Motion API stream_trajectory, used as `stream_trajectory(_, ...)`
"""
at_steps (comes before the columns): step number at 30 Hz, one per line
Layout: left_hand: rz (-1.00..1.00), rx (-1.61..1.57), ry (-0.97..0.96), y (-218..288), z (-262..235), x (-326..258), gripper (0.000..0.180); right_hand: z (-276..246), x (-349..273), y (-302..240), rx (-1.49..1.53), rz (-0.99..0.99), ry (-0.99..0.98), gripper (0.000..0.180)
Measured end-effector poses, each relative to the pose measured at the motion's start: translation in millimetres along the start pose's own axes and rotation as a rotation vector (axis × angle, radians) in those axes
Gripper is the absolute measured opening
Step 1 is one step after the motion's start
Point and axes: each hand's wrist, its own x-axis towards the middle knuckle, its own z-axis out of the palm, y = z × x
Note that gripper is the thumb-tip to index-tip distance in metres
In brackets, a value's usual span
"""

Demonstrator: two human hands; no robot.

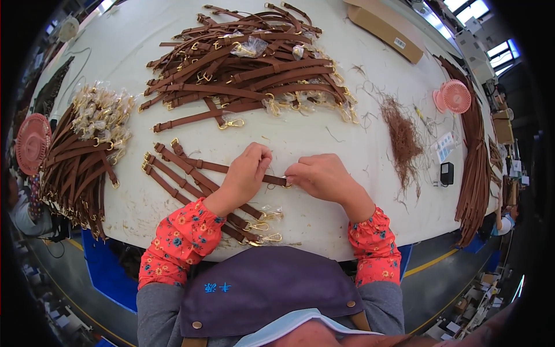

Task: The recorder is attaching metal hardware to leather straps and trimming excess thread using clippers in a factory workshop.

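A brown strap [211,166] with a gold buckle lies on the table and runs under my left hand toward my right. My right hand [321,177] is closed at the strap's far end, its thumb and fingertips pinching beside the gold metal fitting there. Just above the strap my left hand [247,172] is raised, its fingers curled into a pinch; anything between them is too small to make out. Several more buckled straps [178,179] lie fanned beneath my left forearm. Their gold snap hooks [259,225], some in clear plastic wrap, point toward me.
A large heap of brown straps [243,69] covers the far middle, with a second bundle [81,168] at left. Right are tangled brown threads [403,139], a black adapter [447,173], a pink fan [454,96] and long strips [474,156]. A cardboard box [387,29] stands behind.
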Motion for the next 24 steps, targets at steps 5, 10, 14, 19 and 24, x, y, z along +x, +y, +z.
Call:
stream_trajectory(5, 0.051, -0.164, -0.025, 12.9, -22.4, 2.8, 0.026, -0.5, -4.3, -5.7, 0.035, 0.082, 0.047, 0.010)
stream_trajectory(10, 0.124, -0.017, -0.212, -2.1, -18.4, -1.3, 0.023, 1.5, -1.2, -7.0, -0.039, 0.006, 0.038, 0.012)
stream_trajectory(14, 0.097, 0.030, -0.205, 0.1, -16.9, 0.1, 0.014, 4.2, -1.0, -5.0, -0.058, -0.043, 0.049, 0.013)
stream_trajectory(19, 0.163, 0.061, -0.152, 0.9, -12.7, -0.9, 0.009, 5.0, 0.9, -4.9, -0.069, -0.042, 0.037, 0.013)
stream_trajectory(24, 0.176, 0.088, -0.155, 2.4, -12.2, -0.1, 0.008, 5.1, 1.1, -4.1, -0.045, -0.037, 0.041, 0.013)
